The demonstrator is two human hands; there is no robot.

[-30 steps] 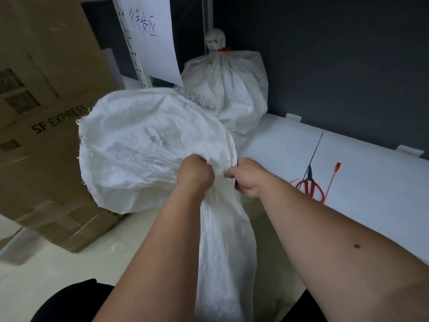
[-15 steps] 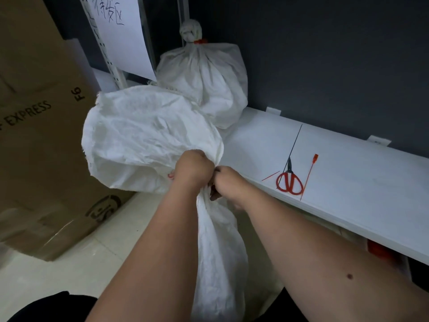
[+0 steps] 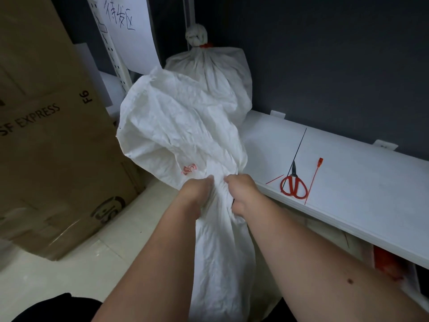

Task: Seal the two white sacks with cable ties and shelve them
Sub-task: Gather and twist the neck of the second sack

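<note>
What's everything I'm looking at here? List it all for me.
open sack: 1, white, in front of the shelf, neck gathered in both hands
tied sack: 1, white, red tie at neck, standing on the shelf's far end
shelf: 1, white, along the dark wall
scissors: 1, red handles, on the shelf
cable tie: 1, red, on the shelf right of the scissors
cardboard box: 1, brown, on the floor at left
paper sign: 1, white, handwritten, hanging above
left hand: grips the neck
right hand: grips the neck
</note>
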